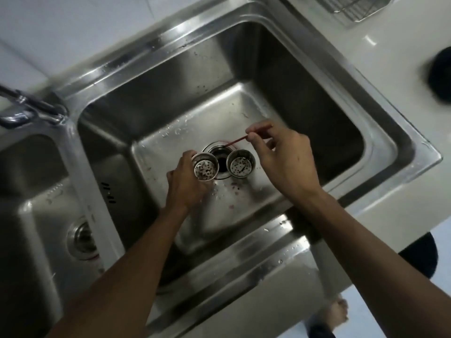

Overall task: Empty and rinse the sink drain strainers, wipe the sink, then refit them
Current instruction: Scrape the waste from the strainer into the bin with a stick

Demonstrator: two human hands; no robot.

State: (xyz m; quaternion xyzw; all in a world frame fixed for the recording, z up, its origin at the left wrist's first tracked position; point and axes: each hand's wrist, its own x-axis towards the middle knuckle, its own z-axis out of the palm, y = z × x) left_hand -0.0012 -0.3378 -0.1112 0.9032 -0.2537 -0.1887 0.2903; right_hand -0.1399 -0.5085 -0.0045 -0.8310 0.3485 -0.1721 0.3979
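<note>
In the right basin of the steel sink (317, 98), my left hand (186, 184) grips a metal drain strainer (205, 168), its perforated bottom turned up and flecked with dark bits. A second strainer (240, 165) sits tilted at the rim of the open drain hole (221, 161). Just right of it, my right hand (280, 154) pinches a thin red rubber ring (238, 140), stretched between its fingertips and reaching toward the drain rim. Small reddish scraps and water drops lie on the basin floor below the drain.
The left basin has its own drain fitting (81, 240). A faucet (26, 106) stands at the left behind the divider. White counter runs to the right, with a wire rack (351, 6) at the top and a dark round object (441, 76) at the edge.
</note>
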